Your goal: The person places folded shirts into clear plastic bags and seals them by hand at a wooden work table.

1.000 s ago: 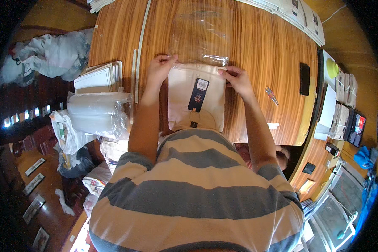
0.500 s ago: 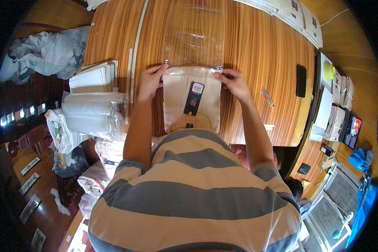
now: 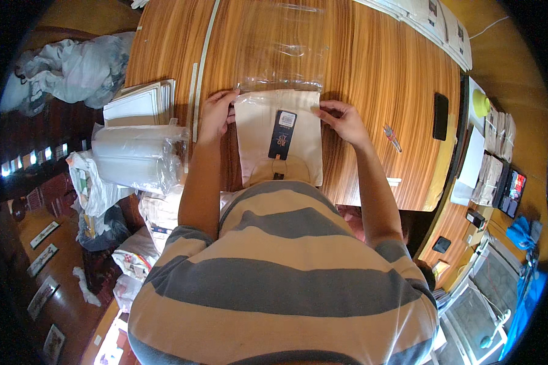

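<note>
A folded cream shirt (image 3: 249, 137) lies on the table in front of my body, its rounded neckline towards me. On top rests a dark hang tag (image 3: 280, 141) with a white label. Beyond the shirt's far edge stretches a clear plastic bag (image 3: 280, 52), flat, its near edge meeting the shirt. My left hand (image 3: 218, 115) is closed at the far left corner, where clear film overlaps the cloth. At the far right corner, my right hand (image 3: 345, 120) pinches the shirt's side edge between thumb and fingers; whether film is caught there too is unclear.
The wood-grain table (image 3: 377, 73) carries a small pair of snips (image 3: 392, 139) and a black phone (image 3: 440, 115) on the right. White cards (image 3: 137, 106) and a pack of clear bags (image 3: 137, 152) sit at the left. Printed sheets (image 3: 408, 12) line the far right edge.
The bag's edge has slid away from me, uncovering the shirt's far right part. My right hand has shifted slightly down the shirt's side. My left hand stays at the left corner.
</note>
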Motion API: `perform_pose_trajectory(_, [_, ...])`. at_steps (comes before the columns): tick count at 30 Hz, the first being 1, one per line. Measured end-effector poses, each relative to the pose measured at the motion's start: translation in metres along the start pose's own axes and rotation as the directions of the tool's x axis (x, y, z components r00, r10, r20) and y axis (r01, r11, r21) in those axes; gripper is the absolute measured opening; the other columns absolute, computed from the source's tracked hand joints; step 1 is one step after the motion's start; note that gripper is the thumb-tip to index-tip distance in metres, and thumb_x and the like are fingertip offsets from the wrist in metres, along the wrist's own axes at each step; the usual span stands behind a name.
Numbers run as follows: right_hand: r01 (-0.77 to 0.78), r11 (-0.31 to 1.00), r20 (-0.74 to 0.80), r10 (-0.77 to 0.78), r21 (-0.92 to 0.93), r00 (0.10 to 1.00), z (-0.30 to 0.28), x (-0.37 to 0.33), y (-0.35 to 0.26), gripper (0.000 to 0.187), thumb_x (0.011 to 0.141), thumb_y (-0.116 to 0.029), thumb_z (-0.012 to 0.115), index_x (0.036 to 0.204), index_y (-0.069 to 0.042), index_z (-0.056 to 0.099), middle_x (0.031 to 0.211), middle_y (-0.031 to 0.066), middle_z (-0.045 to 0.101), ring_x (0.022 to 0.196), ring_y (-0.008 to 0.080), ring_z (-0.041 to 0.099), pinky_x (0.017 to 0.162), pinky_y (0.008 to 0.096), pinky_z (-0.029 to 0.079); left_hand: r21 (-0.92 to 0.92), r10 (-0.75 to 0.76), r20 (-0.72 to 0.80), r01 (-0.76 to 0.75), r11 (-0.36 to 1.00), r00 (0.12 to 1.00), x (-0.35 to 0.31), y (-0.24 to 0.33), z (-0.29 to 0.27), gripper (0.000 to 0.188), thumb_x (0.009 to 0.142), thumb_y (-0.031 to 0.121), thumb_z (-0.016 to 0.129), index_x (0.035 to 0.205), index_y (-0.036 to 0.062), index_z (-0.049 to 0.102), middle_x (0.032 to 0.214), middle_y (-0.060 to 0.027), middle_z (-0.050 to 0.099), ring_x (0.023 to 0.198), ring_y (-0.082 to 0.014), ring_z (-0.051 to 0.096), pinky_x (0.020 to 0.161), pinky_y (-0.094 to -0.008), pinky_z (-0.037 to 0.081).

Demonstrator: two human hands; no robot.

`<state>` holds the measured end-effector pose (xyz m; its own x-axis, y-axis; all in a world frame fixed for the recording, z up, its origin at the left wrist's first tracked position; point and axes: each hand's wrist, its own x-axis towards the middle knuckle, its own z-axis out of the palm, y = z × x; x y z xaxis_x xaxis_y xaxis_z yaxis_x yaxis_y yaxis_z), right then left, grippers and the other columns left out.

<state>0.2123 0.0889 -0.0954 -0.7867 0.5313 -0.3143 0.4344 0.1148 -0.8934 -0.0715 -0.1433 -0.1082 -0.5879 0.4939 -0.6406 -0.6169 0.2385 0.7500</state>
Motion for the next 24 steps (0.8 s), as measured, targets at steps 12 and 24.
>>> perform_pose_trajectory(12, [-0.141,0.98,-0.01,0.141,-0.138,0.99,0.0,-0.016,-0.016,0.032,0.094,-0.017,0.083,0.121,-0.001,0.075,0.105,0.0077,0.077,0.092,0.0147,0.072,0.082,0.0295,0.058,0.641,0.448,0.159,-0.437,0.631,0.88,-0.05,-0.022,-0.015,0.028,0.094,0.024,0.082,0.112,0.0023,0.079,0.112,-0.0112,0.076,0.101,-0.0276,0.073,0.091,-0.0401,0.058])
perform_pose_trajectory(24, [0.384,0.818,-0.117,-0.471,-0.428,0.874,0.011,-0.015,-0.002,0.023,0.093,-0.008,0.077,0.114,-0.003,0.071,0.116,0.016,0.066,0.112,0.0377,0.066,0.093,0.0439,0.056,0.664,0.659,0.466,-0.725,0.18,0.59,-0.063,-0.029,-0.014,0.03,0.087,0.013,0.083,0.115,0.0068,0.073,0.112,-0.0111,0.07,0.107,-0.0354,0.066,0.094,-0.044,0.053])
